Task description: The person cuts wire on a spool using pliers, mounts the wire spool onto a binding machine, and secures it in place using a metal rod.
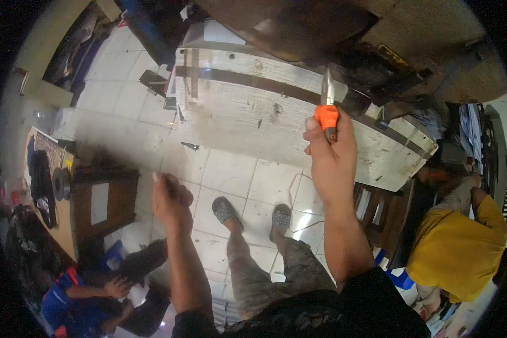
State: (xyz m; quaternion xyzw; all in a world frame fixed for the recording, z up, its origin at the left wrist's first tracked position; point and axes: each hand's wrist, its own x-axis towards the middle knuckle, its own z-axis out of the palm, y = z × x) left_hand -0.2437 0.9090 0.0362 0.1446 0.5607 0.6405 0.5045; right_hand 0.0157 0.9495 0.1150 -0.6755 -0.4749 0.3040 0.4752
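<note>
My right hand (pixel 333 155) is wrapped round an orange-and-grey-handled utility knife (pixel 327 114). Its narrow metal blade points away from me, over the far part of a long white bench (pixel 236 110) with dark strips along it. To the left, my left hand (pixel 172 198) is closed in the air above the tiled floor. A grey-brown smear (pixel 115 146) stretches from its fingers toward the far left; what it is cannot be made out through the blur.
A large brown curved surface (pixel 298 25) hangs over the bench's far edge. At left stands a wooden cabinet (pixel 104 197). One person in blue (pixel 84 301) sits at lower left; another in yellow (pixel 456 242) is at right. A thin reddish cord (pixel 292 188) lies on the floor.
</note>
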